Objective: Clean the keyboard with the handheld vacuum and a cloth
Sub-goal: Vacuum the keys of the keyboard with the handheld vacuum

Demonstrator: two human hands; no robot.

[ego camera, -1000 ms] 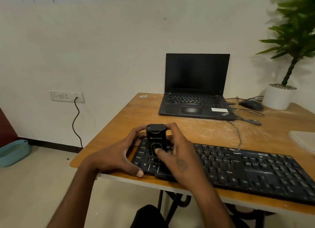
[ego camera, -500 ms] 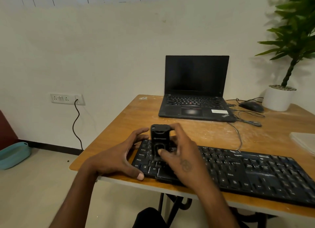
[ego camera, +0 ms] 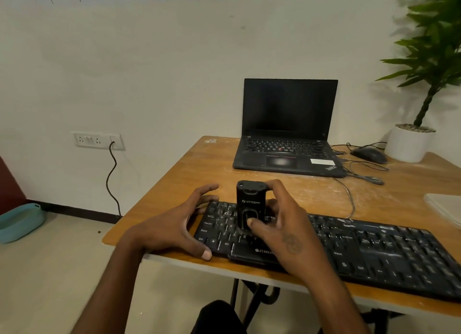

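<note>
1. While it stands upright on the keyboard's (ego camera: 349,249) left end, the vacuum (ego camera: 250,204) is gripped by the right hand (ego camera: 282,224).
2. Left of the vacuum, the left hand (ego camera: 174,229) braces the keyboard's edge, fingers spread.
3. Beyond the vacuum, a laptop (ego camera: 287,131) sits on the bench (ego camera: 189,174).

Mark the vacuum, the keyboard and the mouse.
vacuum (ego camera: 250,201): head view, front face by the logo.
keyboard (ego camera: 374,249): head view, keys right of the hands.
mouse (ego camera: 369,155): head view, top shell.
</note>
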